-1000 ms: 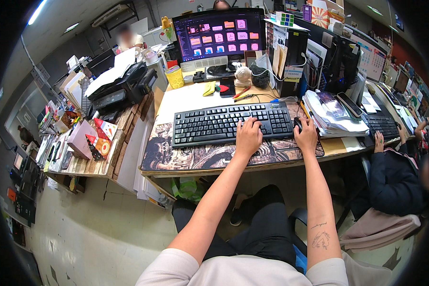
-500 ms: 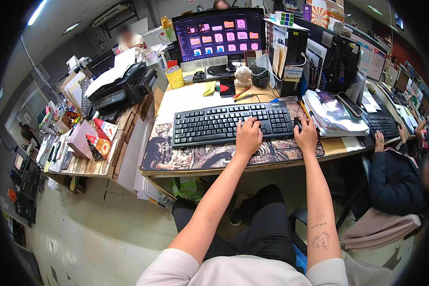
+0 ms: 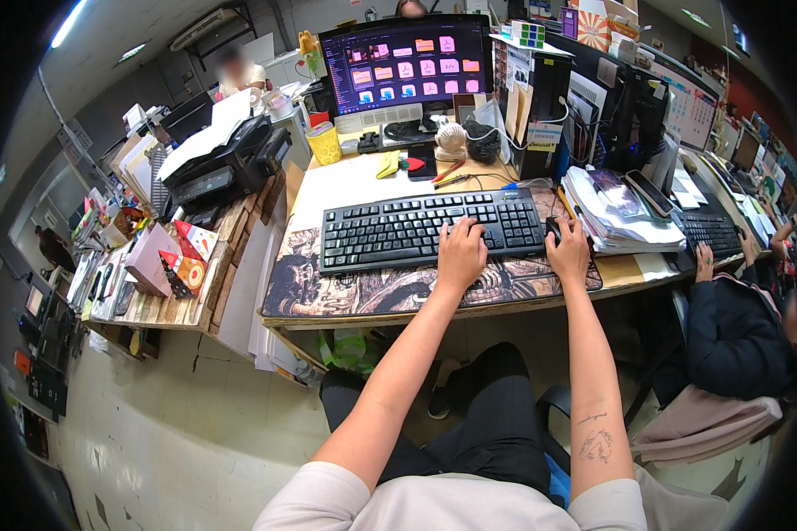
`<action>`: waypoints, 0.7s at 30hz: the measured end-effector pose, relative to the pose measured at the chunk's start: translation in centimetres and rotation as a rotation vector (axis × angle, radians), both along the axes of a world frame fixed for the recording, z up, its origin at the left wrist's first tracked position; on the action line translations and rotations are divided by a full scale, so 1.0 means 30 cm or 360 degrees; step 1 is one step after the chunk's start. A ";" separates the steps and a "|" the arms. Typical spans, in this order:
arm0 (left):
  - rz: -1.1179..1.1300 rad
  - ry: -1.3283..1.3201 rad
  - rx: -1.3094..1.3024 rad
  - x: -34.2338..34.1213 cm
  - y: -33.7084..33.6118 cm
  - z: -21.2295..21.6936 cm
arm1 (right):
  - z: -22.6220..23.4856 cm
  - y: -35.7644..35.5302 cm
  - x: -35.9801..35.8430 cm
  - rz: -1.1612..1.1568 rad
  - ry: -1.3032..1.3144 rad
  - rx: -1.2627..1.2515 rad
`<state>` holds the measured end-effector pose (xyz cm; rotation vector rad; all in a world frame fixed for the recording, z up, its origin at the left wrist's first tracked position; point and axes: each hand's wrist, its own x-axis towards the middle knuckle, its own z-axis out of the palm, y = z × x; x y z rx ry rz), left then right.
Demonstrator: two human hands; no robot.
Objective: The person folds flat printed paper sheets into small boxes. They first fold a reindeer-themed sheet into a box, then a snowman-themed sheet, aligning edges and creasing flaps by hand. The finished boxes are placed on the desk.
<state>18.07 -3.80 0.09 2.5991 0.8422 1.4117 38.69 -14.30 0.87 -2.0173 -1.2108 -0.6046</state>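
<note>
My left hand rests with its fingers spread over the right part of a black keyboard. Under my right hand is a dark computer mouse, mostly covered by the fingers wrapped round it. Keyboard and mouse both lie on a patterned desk mat. Behind them a monitor displays rows of folder and file icons on a dark screen. A dark phone and several pens lie just beyond the keyboard.
To the right stand a paper stack with a phone on it and a black computer tower. At the left are a yellow cup and a black printer. A co-worker sits close on my right.
Both my hands stay where they were, on the keyboard and the mouse. In the far left background a person has shifted slightly.
</note>
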 end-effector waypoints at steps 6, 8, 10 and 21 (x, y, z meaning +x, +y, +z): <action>0.0002 -0.0003 0.0003 0.000 0.000 0.000 | -0.004 0.004 0.005 -0.0031 -0.0014 -0.0009; 0.0003 -0.0001 -0.0001 0.001 0.001 -0.001 | -0.004 0.004 0.006 -0.0056 0.0007 -0.0045; 0.0016 0.0028 -0.0015 0.001 0.002 -0.002 | -0.003 0.003 0.005 -0.0028 -0.0004 -0.0016; 0.0004 0.0000 0.0001 0.000 0.000 0.000 | 0.003 0.000 -0.001 -0.0024 0.0004 -0.0018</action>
